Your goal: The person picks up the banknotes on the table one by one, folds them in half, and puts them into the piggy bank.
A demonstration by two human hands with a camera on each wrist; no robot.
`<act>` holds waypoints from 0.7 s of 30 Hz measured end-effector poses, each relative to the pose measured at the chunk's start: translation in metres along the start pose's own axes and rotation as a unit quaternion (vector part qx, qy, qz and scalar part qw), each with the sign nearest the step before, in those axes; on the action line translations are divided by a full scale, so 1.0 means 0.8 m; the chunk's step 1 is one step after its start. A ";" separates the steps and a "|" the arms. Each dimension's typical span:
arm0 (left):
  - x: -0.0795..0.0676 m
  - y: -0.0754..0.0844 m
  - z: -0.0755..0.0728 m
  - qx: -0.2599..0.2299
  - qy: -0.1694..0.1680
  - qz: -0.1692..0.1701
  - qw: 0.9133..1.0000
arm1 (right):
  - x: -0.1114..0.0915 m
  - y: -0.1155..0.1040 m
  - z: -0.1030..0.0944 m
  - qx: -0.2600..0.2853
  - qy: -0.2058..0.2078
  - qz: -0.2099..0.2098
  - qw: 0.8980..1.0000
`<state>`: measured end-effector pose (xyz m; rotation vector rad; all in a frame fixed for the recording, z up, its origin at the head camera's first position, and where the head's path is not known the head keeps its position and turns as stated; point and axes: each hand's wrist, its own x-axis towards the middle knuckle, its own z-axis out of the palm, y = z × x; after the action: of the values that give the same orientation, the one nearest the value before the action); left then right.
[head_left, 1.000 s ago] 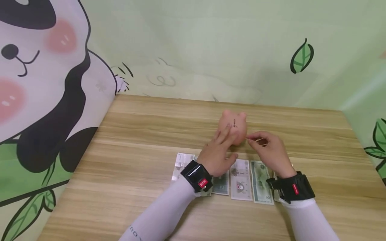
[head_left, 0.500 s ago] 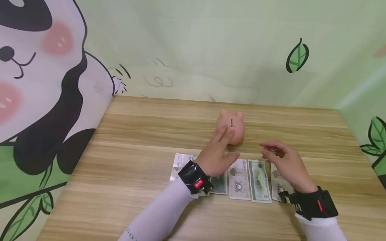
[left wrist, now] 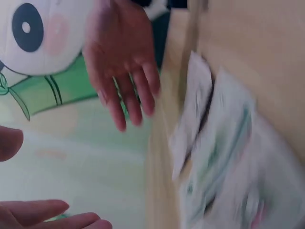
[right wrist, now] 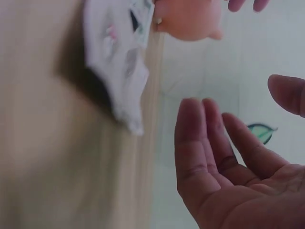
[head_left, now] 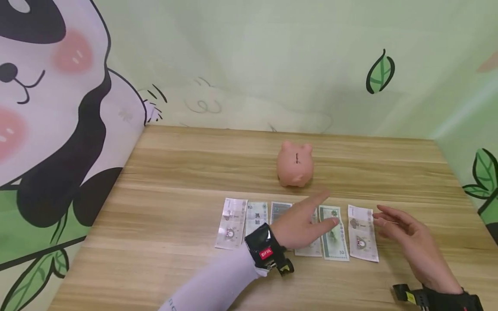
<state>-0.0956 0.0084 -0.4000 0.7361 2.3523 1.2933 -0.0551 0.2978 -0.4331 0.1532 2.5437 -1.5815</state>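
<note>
A pink piggy bank [head_left: 295,168] stands behind a row of several banknotes, its dark coin slot facing up. My left hand [head_left: 301,224] hovers over the middle of the row with thumb spread and fingers extended, holding nothing. It hides parts of the notes beneath. Beside the rightmost note [head_left: 362,237] is my right hand [head_left: 416,242], fingers loosely bent. In the right wrist view its fingers [right wrist: 190,157] and thumb are apart with nothing between them. A green note [head_left: 333,246] lies left of the rightmost one; a pale note [head_left: 230,233] lies at the row's left end.
The wooden tabletop [head_left: 186,168] meets a pale green wall [head_left: 249,65] at the back. A large panda picture [head_left: 58,108] covers the left side. Black camera straps [head_left: 264,250] circle both wrists.
My left hand has left the piggy bank and come down toward the notes. My right hand has moved right and nearer, and the thin pale strand it pinched no longer shows.
</note>
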 end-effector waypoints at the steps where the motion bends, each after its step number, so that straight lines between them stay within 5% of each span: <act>1: 0.000 0.002 0.006 -0.016 -0.007 -0.008 1.000 | -0.004 0.005 -0.002 0.000 0.002 0.012 1.000; 5: 0.005 0.010 0.029 -0.093 -0.040 -0.051 0.994 | -0.017 0.024 -0.005 0.007 -0.001 0.060 0.998; 9: 0.015 0.015 0.052 -0.150 -0.066 -0.089 0.982 | -0.024 0.038 -0.003 0.099 -0.004 0.077 0.992; 13: 0.031 0.015 0.069 -0.181 -0.052 -0.121 0.975 | -0.027 0.047 0.001 0.176 -0.005 0.059 0.983; 21: 0.047 0.010 0.087 -0.332 -0.031 -0.147 0.931 | -0.027 0.049 0.003 0.206 -0.006 0.060 0.977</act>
<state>-0.0868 0.0805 -0.4316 0.1950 1.7004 1.7328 -0.0277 0.3123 -0.4648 0.3332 2.1184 -2.0264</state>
